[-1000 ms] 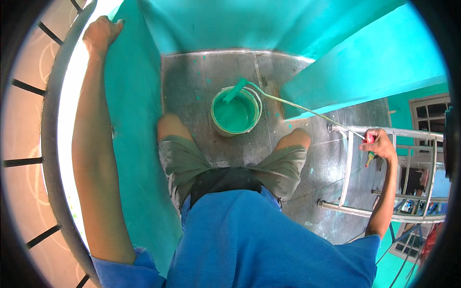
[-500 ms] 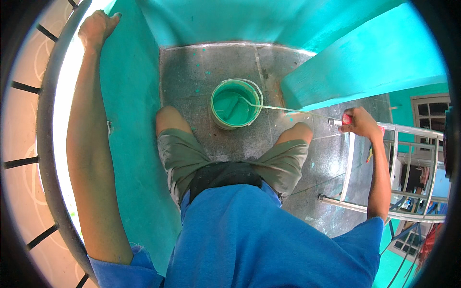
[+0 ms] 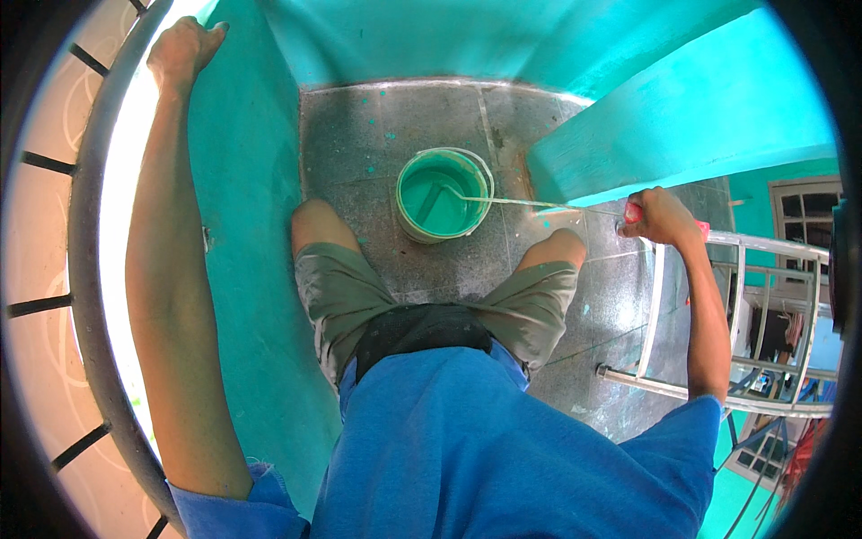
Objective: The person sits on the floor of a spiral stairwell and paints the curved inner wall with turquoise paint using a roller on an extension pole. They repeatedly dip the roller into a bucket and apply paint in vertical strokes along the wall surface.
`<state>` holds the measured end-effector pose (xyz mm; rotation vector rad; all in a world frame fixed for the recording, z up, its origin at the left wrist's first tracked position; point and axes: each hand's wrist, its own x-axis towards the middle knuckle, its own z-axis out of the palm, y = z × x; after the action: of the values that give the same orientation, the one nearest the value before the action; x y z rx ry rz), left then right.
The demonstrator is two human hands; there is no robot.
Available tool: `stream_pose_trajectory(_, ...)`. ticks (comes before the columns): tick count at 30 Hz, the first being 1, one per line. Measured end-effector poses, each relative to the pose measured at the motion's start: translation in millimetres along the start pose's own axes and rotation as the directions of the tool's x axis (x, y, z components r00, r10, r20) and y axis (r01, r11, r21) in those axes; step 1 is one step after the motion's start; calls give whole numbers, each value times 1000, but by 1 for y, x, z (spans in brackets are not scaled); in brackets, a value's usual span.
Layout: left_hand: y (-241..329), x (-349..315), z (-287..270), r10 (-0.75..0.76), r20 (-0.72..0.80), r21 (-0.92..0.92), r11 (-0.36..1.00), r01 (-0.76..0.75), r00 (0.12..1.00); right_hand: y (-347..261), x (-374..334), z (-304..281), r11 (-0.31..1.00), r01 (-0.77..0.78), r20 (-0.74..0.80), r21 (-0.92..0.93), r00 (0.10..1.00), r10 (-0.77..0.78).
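A long-handled paint roller has its red handle (image 3: 635,212) in my closed right hand (image 3: 664,216), out to the right. Its thin metal rod (image 3: 539,205) runs left to the paint bucket (image 3: 491,193). The roller head (image 3: 431,199) lies down in the bucket, coated in turquoise paint (image 3: 449,220). On the far left my left hand (image 3: 184,56) rests at the top of the turquoise side wall (image 3: 242,269), thumb sticking out to the right. Its other fingers are mostly hidden. The bucket stands on the floor ahead of my bent knees.
A metal ladder (image 3: 655,310) lies or leans at the right. A turquoise slanted wall (image 3: 682,117) juts in above it. Grey floor tiles (image 3: 359,135) carry paint spots. A dark curved railing (image 3: 87,269) runs along the left, beyond the side wall.
My right hand has risen slightly and shifted a little left with the roller handle. The roller head has moved slightly inside the bucket. My left hand stays in place.
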<state>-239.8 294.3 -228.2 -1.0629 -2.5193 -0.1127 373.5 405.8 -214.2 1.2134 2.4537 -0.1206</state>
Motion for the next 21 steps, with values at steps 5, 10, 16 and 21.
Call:
stream_pose_trajectory(5, 3, -7, -4, -37, -33, 2, 999, 37, 999, 11, -16, 2, 992, -100, 82, -80, 991, 106)
stream_pose_trajectory(10, 25, -11, 26, 179, -210, 0, 983, -183, 961, 37, -49, 44, 995, -94, 34, -27, 995, 95)
stream_pose_trajectory(16, 182, -231, 104, -49, 249, -660, 722, 207, 967, 65, -50, 93, 986, -162, 53, -38, 985, 164)
stream_pose_trajectory(21, 223, -370, 99, 518, 853, 0, 124, 992, -65, 76, -57, 121, 987, -143, 82, 72, 987, 137)
